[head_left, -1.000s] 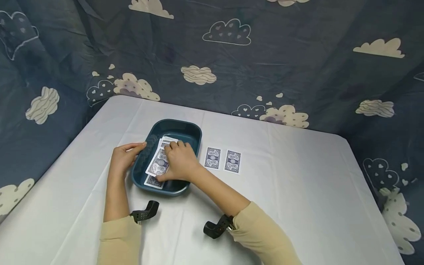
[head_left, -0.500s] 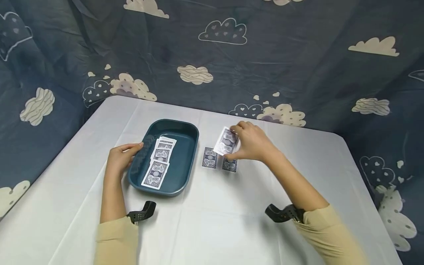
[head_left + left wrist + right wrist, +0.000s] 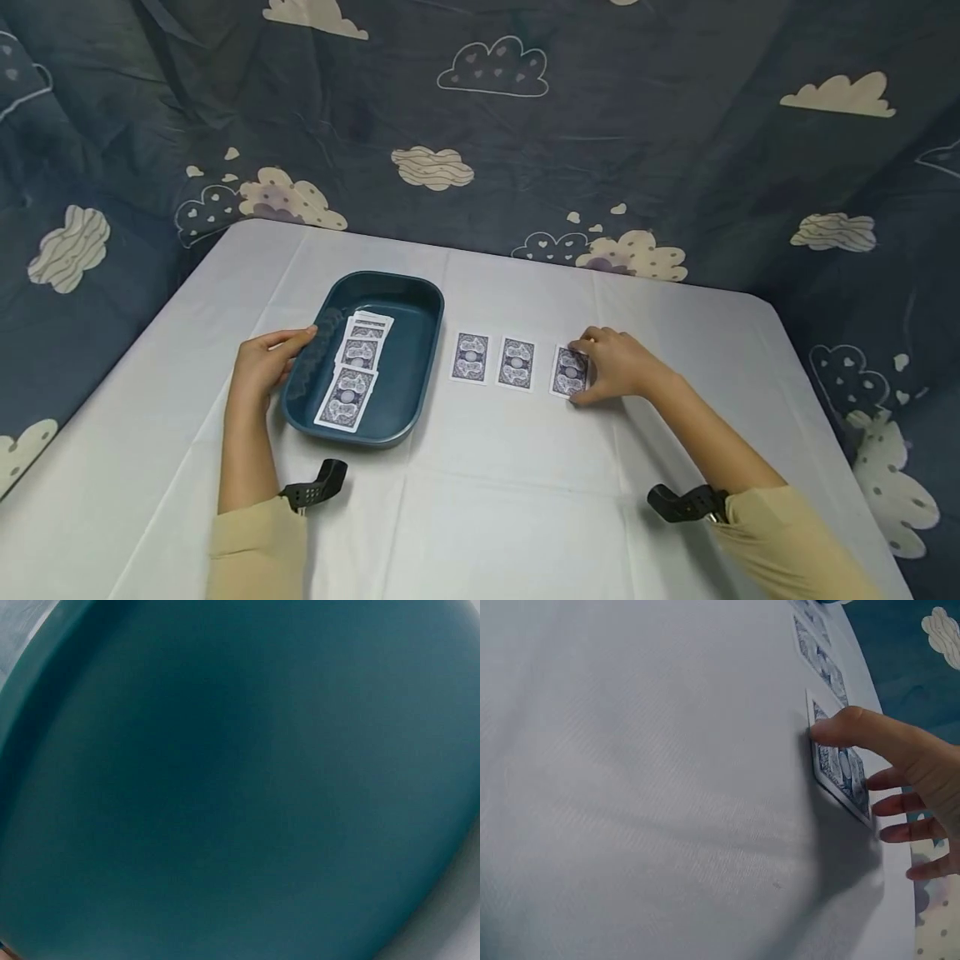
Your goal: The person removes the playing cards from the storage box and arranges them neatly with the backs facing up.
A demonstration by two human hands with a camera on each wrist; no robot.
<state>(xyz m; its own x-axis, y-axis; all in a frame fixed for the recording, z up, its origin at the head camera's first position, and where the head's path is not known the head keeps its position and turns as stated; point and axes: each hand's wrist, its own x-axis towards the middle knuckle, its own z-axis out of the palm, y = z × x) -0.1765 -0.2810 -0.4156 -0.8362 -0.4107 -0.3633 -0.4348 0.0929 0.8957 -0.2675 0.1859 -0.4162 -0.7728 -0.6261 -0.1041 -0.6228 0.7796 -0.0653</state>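
My right hand [image 3: 622, 367] pinches a playing card [image 3: 568, 371] between thumb and fingers, face down, at or just above the cloth. In the right wrist view, its thumb [image 3: 840, 727] lies over the near end of that card. Two more face-down cards, a middle one [image 3: 516, 364] and a left one [image 3: 470, 358], lie in a row to its left. My left hand [image 3: 262, 367] grips the left rim of a dark teal tray [image 3: 405, 400]. Inside the tray lies an overlapping run of face-down cards [image 3: 347, 398]. The tray's side fills the left wrist view.
A white cloth [image 3: 510, 500] covers the table. Behind it and at both sides hangs a dark blue curtain [image 3: 480, 208] with cloud patterns. Black wrist cameras sit on both forearms, the left one [image 3: 318, 487] close to the tray's near end.
My right hand has lifted a card from the tray, carried it right over the two laid cards and lowered it beside them. The left hand stays at the tray rim.
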